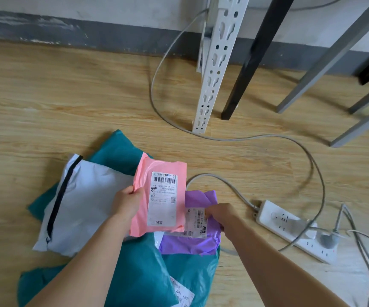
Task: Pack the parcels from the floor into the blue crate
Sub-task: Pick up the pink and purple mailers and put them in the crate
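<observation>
Holding: your left hand (127, 201) pinches the left edge of the pink parcel (141, 220), a flat, glossy plastic mailer held over the pile.
Gripping: your right hand (220, 214) curls round the purple parcel (192, 242), soft crinkled plastic lying on the pile.
Pile: the white mailer (86, 196), smooth and puffy with a black strip along one end, lies over the teal bags (121, 149), thin wrinkled film, on the wood-grain floor (46, 107).
Labels: the pink parcel bears a white sticker with a barcode, "812" and "淘宝". The purple parcel's sticker shows barcodes, the print too small to read. The near teal bag reads "NO1 155".
Nearby: a white power strip (274, 214) and grey cable (223, 180) lie just right of the pile. A perforated white metal upright (214, 69) stands beyond.
</observation>
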